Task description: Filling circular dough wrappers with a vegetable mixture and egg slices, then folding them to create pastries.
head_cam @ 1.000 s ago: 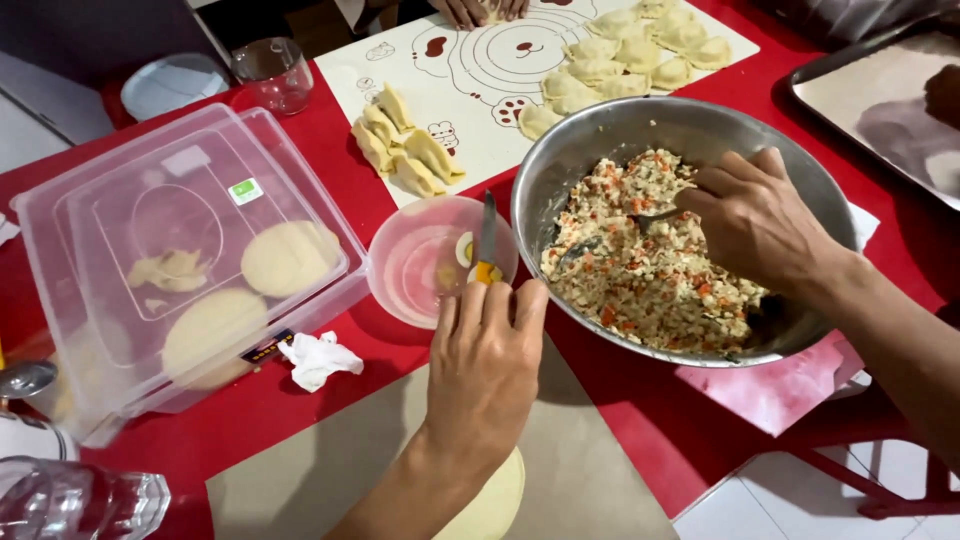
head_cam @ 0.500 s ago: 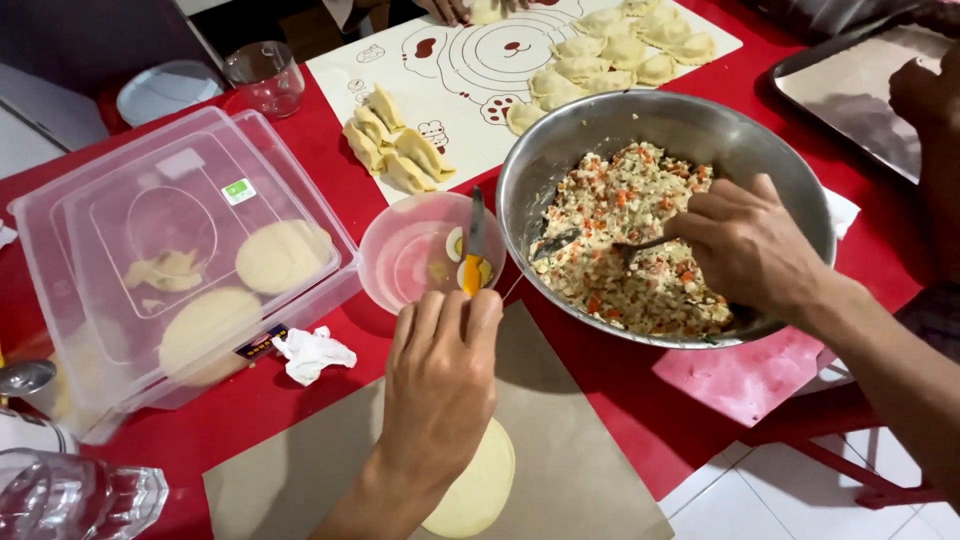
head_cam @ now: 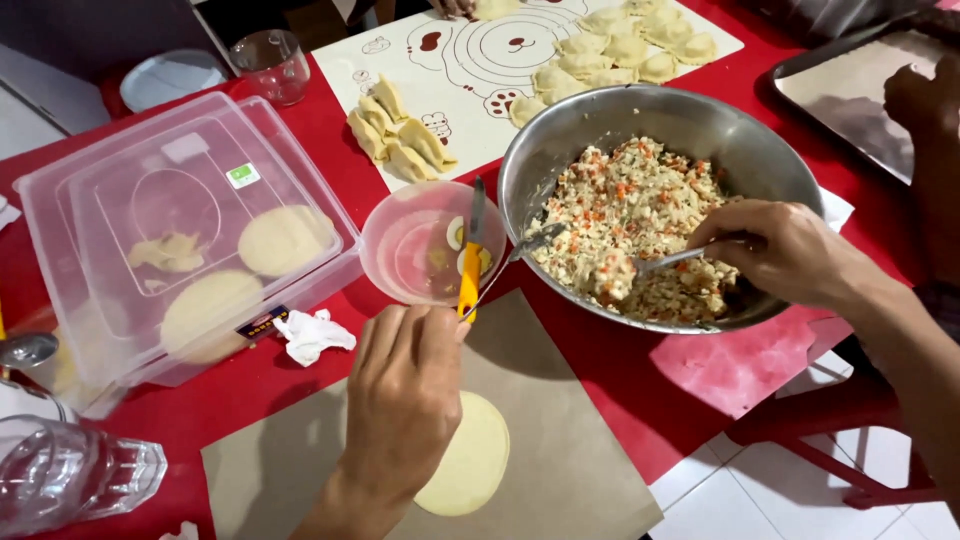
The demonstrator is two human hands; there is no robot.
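My left hand (head_cam: pixel 405 400) lies flat on a round, pale dough disc (head_cam: pixel 470 460) on a brown sheet (head_cam: pixel 560 440). Its fingertips reach the end of a yellow-handled knife (head_cam: pixel 468 285) that rests across a small pink bowl (head_cam: pixel 415 250); the hand grips nothing. My right hand (head_cam: pixel 780 250) is closed on a metal spoon (head_cam: pixel 650 263) and holds it inside a large steel bowl (head_cam: pixel 600 110). The spoon's tip is dug into chopped white, orange and green filling (head_cam: pixel 625 215).
A clear plastic box (head_cam: pixel 190 240) with dough discs stands at the left, a crumpled tissue (head_cam: pixel 312 335) beside it. Folded dumplings (head_cam: pixel 400 140) lie on a white patterned mat (head_cam: pixel 480 60). Another person's hand (head_cam: pixel 925 100) is over a metal tray (head_cam: pixel 850 95). Glasses (head_cam: pixel 270 65) stand nearby.
My left hand has drawn back from the knife handle and settled lower on the dough disc. My right hand has shifted with the spoon toward the bowl's near side, digging into the filling.
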